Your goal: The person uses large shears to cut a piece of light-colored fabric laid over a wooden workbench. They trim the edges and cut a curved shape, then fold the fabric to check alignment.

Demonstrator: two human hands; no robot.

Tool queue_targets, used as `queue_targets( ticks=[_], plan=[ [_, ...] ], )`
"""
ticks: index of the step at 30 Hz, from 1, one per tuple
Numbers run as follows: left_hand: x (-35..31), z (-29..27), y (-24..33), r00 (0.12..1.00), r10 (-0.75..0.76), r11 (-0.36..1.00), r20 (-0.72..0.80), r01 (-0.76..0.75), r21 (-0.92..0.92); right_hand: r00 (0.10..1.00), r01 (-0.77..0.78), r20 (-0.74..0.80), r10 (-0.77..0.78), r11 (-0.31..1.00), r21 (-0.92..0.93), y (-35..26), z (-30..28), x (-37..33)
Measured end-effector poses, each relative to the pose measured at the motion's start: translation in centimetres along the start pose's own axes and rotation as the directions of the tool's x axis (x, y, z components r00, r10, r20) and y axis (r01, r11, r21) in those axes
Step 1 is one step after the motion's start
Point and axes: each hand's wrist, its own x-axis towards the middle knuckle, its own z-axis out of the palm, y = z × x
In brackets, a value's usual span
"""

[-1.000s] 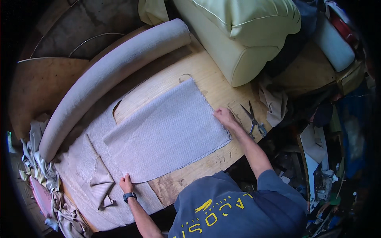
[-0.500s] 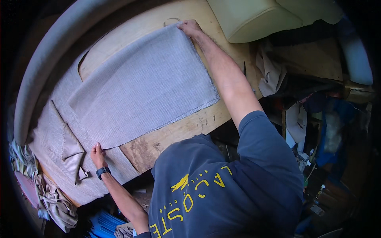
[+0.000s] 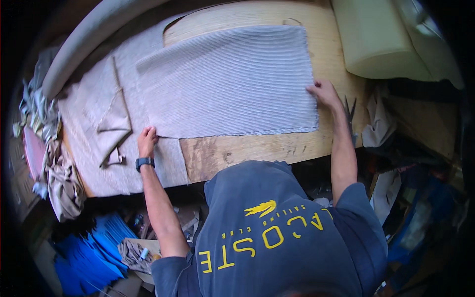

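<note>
A rectangular piece of grey ribbed fabric [image 3: 232,84] lies flat on a wooden board [image 3: 257,148]. My left hand [image 3: 147,140], with a dark watch on its wrist, pinches the piece's near left corner, where it overlaps a larger pale grey cloth [image 3: 94,128]. Fingers spread, my right hand [image 3: 324,93] rests flat on the piece's right edge. Scissors [image 3: 352,115] lie on the board just right of that hand.
A long grey upholstered roll [image 3: 94,34] runs along the far left. A cream foam cushion [image 3: 376,39] stands at the far right. Cloth scraps [image 3: 54,168] hang off the left end; paper and rags [image 3: 378,119] lie right of the scissors. Blue sheets [image 3: 94,247] lie on the floor.
My right hand has come back from the piece's far right corner to the middle of its right edge. My left hand stays at the near left corner.
</note>
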Motion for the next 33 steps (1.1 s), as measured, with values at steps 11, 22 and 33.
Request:
queue_targets(
  ticks=[11,22,33],
  plan=[
    [0.3,0.1,-0.9,0.999,0.036,0.996,-0.032,-0.033,0.086,0.993,-0.109,-0.068,0.092,0.948,-0.299,3.3,0.8,-5.0],
    [-2.6,1.2,-1.7,0.986,0.135,0.985,-0.101,-0.144,-0.090,0.993,-0.108,0.009,0.115,0.955,-0.275,2.1,0.6,-5.0],
    [-4.7,6.4,-0.8,0.836,0.312,0.950,-0.452,-0.286,0.126,0.994,-0.104,-0.014,0.104,0.970,-0.218,4.4,0.2,-4.9]
  ],
)
